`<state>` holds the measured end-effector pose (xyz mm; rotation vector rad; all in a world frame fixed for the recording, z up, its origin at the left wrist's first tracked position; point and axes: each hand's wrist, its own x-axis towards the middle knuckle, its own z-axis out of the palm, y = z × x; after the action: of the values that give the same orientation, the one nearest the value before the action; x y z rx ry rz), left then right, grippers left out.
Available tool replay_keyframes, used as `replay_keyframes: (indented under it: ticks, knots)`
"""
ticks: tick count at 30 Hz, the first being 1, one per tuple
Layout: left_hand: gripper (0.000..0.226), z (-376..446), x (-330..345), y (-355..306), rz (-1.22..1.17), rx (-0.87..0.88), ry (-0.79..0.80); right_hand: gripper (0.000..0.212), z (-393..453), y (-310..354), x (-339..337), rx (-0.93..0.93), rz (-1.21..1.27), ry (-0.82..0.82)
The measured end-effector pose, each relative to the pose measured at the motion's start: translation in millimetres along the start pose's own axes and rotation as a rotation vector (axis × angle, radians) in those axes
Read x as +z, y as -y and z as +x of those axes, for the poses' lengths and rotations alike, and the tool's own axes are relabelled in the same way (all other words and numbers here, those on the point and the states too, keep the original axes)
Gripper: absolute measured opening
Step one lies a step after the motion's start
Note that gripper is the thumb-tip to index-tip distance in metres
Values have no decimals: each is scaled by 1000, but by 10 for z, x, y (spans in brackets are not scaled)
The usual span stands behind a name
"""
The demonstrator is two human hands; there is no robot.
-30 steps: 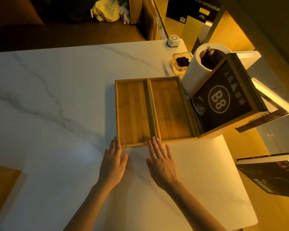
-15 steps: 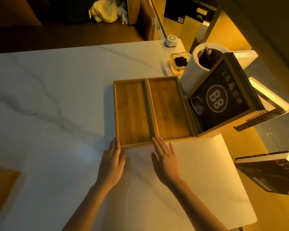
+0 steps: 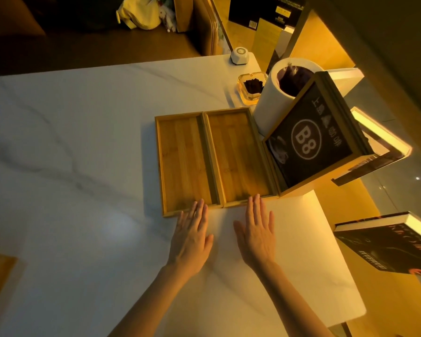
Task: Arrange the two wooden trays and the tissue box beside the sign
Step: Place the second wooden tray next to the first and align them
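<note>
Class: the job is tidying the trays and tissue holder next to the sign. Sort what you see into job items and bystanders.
Job items: left wooden tray; right wooden tray; white cylindrical tissue box; B8 sign.

Bystanders: ashtray; small white device; book.

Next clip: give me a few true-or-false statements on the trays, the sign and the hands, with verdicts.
1. The two wooden trays, left tray and right tray, lie side by side. True.
2. The right tray holds a cup. False: both trays are empty.
3. Both hands, left hand and right hand, are flat and open at the trays' near edges. True.
4. The sign reads A5. False: it reads B8.
5. The sign stands left of the trays. False: it stands right.
</note>
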<state>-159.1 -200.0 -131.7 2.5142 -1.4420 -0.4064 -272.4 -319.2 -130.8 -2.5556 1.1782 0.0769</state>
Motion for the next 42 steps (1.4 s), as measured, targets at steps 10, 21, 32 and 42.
replay_keyframes:
  ticks: [10,21,32,42]
  knots:
    - [68,1,-5,40,16,29,-20,72,8,20,-17,-6,3,-4]
    - [68,4,-13,31,-4,36,-29,61,37,20,-55,-16,10,6]
    - [65,16,-29,39,-31,34,-3,63,40,14,-63,-22,-10,-16]
    - [62,15,-80,12,-91,27,17,63,33,-7,-41,-23,-30,-32]
